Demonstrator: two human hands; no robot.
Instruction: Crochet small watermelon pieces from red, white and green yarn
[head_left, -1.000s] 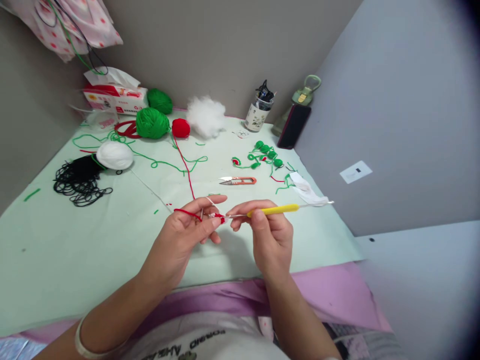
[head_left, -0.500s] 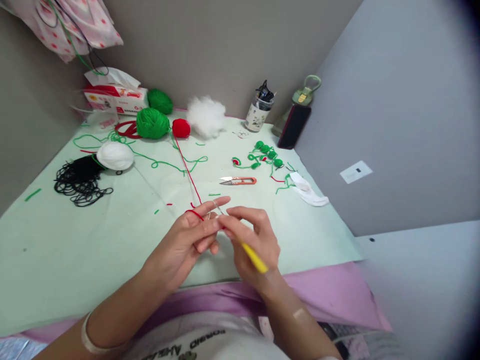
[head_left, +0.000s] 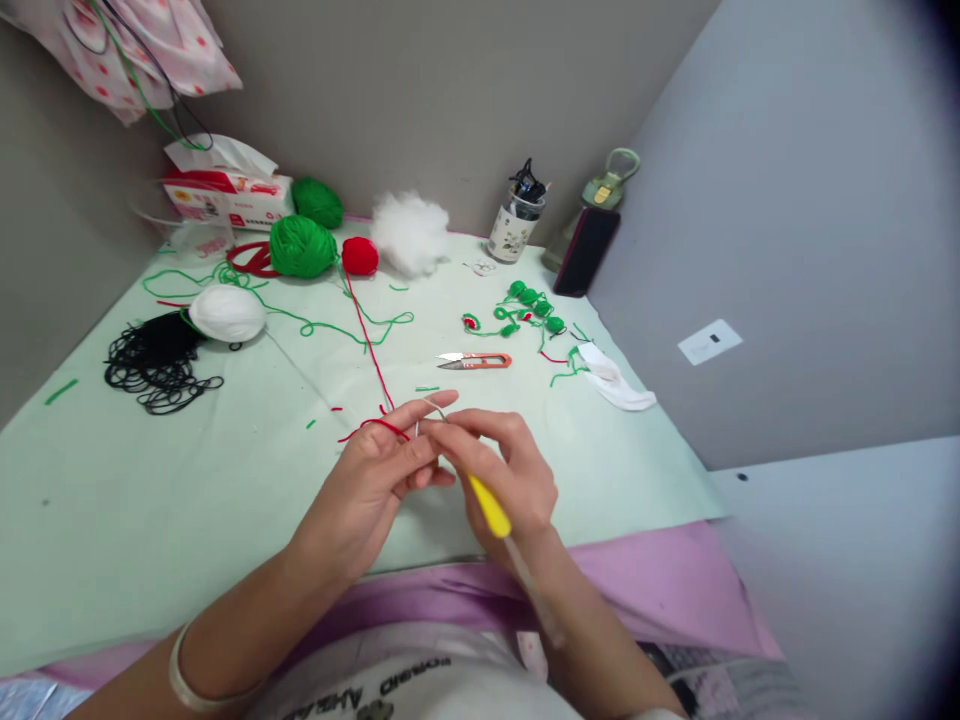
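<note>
My left hand pinches a small crochet piece, mostly hidden by the fingertips, while white yarn loops over its stretched index finger. A red yarn strand runs from the red yarn ball down to this hand, and a thin white strand leads back to the white yarn ball. In my right hand is a crochet hook with a yellow handle and a clear end. Its tip meets the yarn at the left fingertips. Both hands touch, just above the table's near side.
Orange thread snips lie beyond the hands. Small green crocheted pieces, a phone, a bottle and a pen cup stand or lie right. Left are black yarn, green yarn balls, stuffing and tissues.
The hook's yellow handle has swung a little to the left and now points more steeply down. The right fingers shifted slightly left, and the loose red yarn end by the left hand shows more.
</note>
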